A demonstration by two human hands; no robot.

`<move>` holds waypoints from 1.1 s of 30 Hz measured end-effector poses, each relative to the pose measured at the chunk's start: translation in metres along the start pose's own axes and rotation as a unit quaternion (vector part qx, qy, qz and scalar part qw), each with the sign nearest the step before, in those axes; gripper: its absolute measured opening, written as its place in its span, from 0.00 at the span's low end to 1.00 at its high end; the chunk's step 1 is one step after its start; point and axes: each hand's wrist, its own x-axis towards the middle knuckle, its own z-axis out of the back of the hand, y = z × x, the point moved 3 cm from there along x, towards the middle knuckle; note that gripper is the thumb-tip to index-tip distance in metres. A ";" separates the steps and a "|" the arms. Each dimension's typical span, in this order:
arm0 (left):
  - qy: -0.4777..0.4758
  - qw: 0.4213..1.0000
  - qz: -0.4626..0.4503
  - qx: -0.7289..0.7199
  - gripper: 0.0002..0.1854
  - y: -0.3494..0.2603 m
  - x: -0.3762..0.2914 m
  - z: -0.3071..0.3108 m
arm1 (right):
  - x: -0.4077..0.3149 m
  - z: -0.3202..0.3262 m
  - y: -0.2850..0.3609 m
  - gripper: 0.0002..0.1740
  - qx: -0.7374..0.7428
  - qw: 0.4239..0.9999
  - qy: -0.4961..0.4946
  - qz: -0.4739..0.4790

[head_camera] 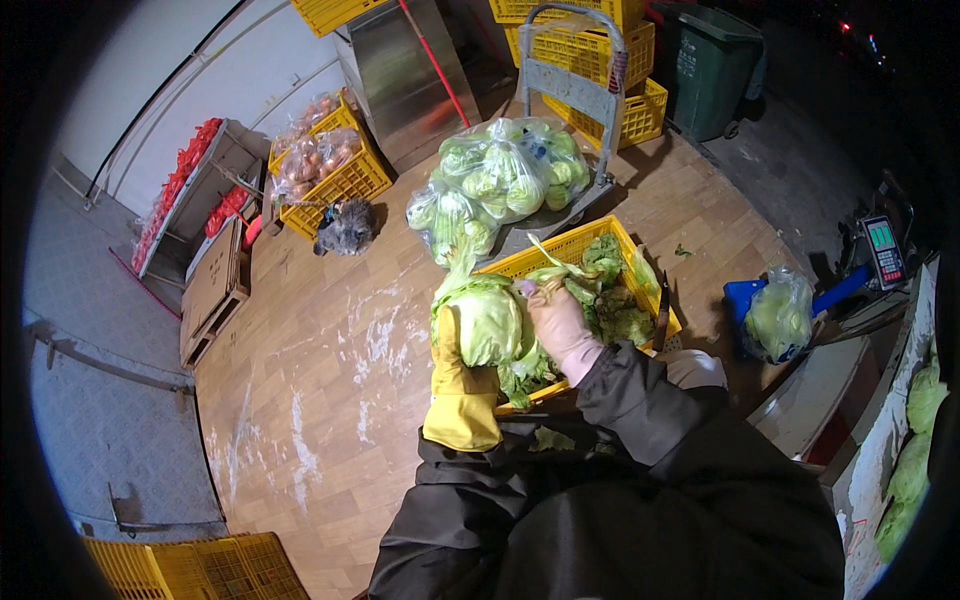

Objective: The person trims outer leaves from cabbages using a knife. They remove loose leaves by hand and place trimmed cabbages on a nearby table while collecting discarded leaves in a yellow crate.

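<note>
A round, pale green head of cabbage or lettuce [487, 319] is held above a yellow plastic crate [517, 262]. My left hand [454, 375], in a yellow rubber glove, cups it from the left and below, with the thumb up its near side. At its right side, my right hand [559, 322], in a thin pinkish glove, is closed on a loose outer leaf [553, 286]. Torn and wilted leaves [619, 311] lie in the crate below. A knife [663, 311] stands at the crate's right edge.
Bagged green heads [495, 180] sit on a platform trolley [574, 82] beyond the crate. A small grey dog [349, 226] is near a crate of bagged onions [337, 184]. On the right, a scale [883, 251] bears another bag [778, 315]. Green heads [915, 457] line the right edge.
</note>
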 end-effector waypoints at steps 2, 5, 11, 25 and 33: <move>0.027 0.997 0.058 -0.034 0.36 -0.003 0.004 -0.001 | 0.009 0.006 -0.007 0.15 0.035 0.988 0.010 -0.151; 0.084 0.993 0.064 -0.047 0.36 -0.008 0.005 -0.003 | 0.015 0.014 -0.001 0.16 0.178 0.984 -0.017 -0.003; 0.000 0.992 0.121 -0.020 0.35 -0.002 -0.006 0.015 | 0.002 0.004 0.005 0.19 0.179 0.949 0.185 0.180; 0.107 0.974 0.180 -0.087 0.39 0.004 0.002 0.037 | 0.017 0.027 0.005 0.12 0.128 0.963 0.171 0.161; 0.118 0.967 0.213 -0.078 0.36 0.012 0.006 0.053 | 0.009 0.002 0.029 0.10 -0.225 0.890 0.347 0.195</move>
